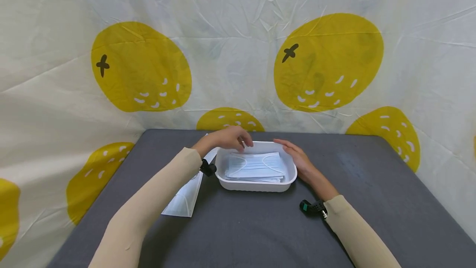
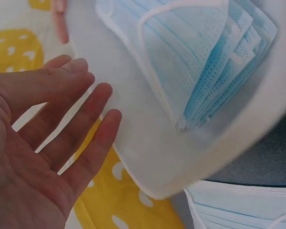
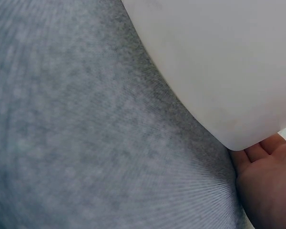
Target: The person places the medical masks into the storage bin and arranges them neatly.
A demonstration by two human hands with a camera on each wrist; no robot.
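A white plastic basin [image 1: 241, 186] holds a stack of light blue face masks [image 1: 256, 165], their white ear loops lying on top. My left hand [image 1: 229, 137] hovers over the basin's back left rim. In the left wrist view its fingers [image 2: 97, 102] are loosely bent, with nothing between them. My right hand [image 1: 299, 160] rests against the basin's right side, its fingers stretched along the outer wall; in the right wrist view they are partly hidden by the basin. More face masks [image 1: 184, 197] lie on the table left of the basin, partly under my left forearm.
The dark grey table [image 1: 253, 226] extends around the basin. A white curtain [image 1: 230, 69] with big yellow fruit prints hangs behind and beside it. Black bands with small cameras [image 1: 305, 207] sit on both wrists.
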